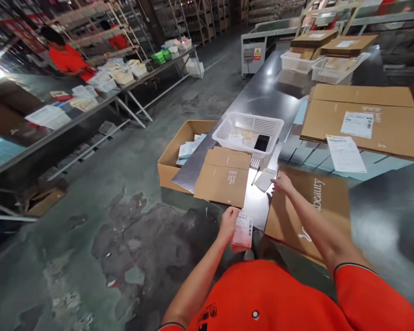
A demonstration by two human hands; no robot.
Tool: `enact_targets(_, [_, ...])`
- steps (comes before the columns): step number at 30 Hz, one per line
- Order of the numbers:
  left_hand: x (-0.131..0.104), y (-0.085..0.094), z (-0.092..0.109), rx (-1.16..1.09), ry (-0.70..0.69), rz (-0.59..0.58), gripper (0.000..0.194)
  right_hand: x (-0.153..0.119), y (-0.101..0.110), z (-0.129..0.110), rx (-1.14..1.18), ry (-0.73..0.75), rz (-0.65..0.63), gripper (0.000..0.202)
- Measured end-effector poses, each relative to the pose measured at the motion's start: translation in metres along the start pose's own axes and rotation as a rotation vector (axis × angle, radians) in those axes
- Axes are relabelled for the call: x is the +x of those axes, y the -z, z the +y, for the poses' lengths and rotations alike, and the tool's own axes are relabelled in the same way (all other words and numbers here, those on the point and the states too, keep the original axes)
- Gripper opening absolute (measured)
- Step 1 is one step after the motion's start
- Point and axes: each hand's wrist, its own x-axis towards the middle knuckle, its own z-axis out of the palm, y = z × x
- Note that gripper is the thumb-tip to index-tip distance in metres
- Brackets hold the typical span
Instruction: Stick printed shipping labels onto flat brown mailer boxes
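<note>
My left hand (229,222) holds a small pink packet with a barcode label (243,231) just off the near edge of the steel table (262,99). My right hand (282,183) reaches over a flat brown carton printed "beauty" (326,202), fingers spread, touching or nearly touching a small grey packet (265,179) on the table. A smaller flat carton (223,176) lies left of it. Behind stands a white mesh basket (227,132) with a black phone-like item (261,142) and papers inside.
An open cardboard box (172,158) with packets sits on the floor at the table's left. Large flat cartons with labels (362,120) and a loose sheet (345,154) lie to the right; more baskets (298,62) farther back. A person in orange (67,57) stands at a far left table.
</note>
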Motion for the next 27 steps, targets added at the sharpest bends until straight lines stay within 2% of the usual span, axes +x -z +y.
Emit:
enact_targets(3, [0.004, -0.013, 0.009, -0.002, -0.009, -0.026, 0.042, -0.045, -0.011, -0.021, -0.035, 0.054, -0.206, 0.035])
enact_targets(5, [0.002, -0.018, 0.016, -0.051, 0.004, -0.045, 0.050, -0.084, -0.020, -0.022, -0.067, 0.094, -0.377, 0.034])
enact_targets(6, [-0.001, -0.019, 0.019, -0.099, 0.024, -0.084, 0.054, -0.100, -0.024, -0.019, -0.094, 0.121, -0.478, 0.028])
enact_targets(7, [-0.007, -0.020, 0.022, -0.159, 0.055, -0.155, 0.058, -0.112, -0.026, -0.014, -0.103, 0.184, -0.527, 0.023])
enact_targets(9, [-0.023, -0.020, 0.024, -0.270, 0.137, -0.366, 0.067, -0.122, -0.020, -0.003, -0.155, 0.275, -0.492, 0.021])
enact_targets(11, [-0.043, -0.020, 0.021, -0.297, 0.205, -0.567, 0.068, -0.123, -0.005, 0.004, -0.268, 0.315, -0.345, 0.023])
enact_targets(12, [-0.052, -0.020, 0.019, -0.283, 0.228, -0.626, 0.064, -0.124, 0.004, 0.007, -0.330, 0.312, -0.286, 0.023])
enact_targets(15, [-0.069, -0.027, 0.012, -0.246, 0.258, -0.636, 0.053, -0.138, 0.023, 0.009, -0.515, 0.350, -0.092, 0.020])
enact_targets(17, [-0.074, -0.034, 0.012, -0.226, 0.245, -0.588, 0.051, -0.162, 0.025, 0.007, -0.641, 0.448, 0.008, 0.035])
enact_targets(18, [-0.074, -0.038, 0.014, -0.205, 0.218, -0.572, 0.050, -0.177, 0.023, 0.006, -0.709, 0.497, -0.008, 0.037])
enact_targets(20, [-0.076, -0.045, 0.019, -0.153, 0.154, -0.578, 0.046, -0.205, 0.019, 0.003, -0.810, 0.545, -0.149, 0.029])
enact_targets(21, [-0.077, -0.048, 0.023, -0.132, 0.124, -0.597, 0.045, -0.217, 0.017, 0.002, -0.841, 0.543, -0.219, 0.027])
enact_targets(23, [-0.079, -0.055, 0.028, -0.106, 0.085, -0.654, 0.045, -0.232, 0.018, 0.003, -0.858, 0.525, -0.262, 0.026])
enact_targets(25, [-0.083, -0.062, 0.031, -0.094, 0.089, -0.721, 0.047, -0.234, 0.024, 0.008, -0.749, 0.510, -0.262, 0.027])
enact_targets(27, [-0.085, -0.068, 0.029, -0.100, 0.120, -0.784, 0.051, -0.226, 0.036, 0.020, -0.467, 0.409, -0.295, 0.026])
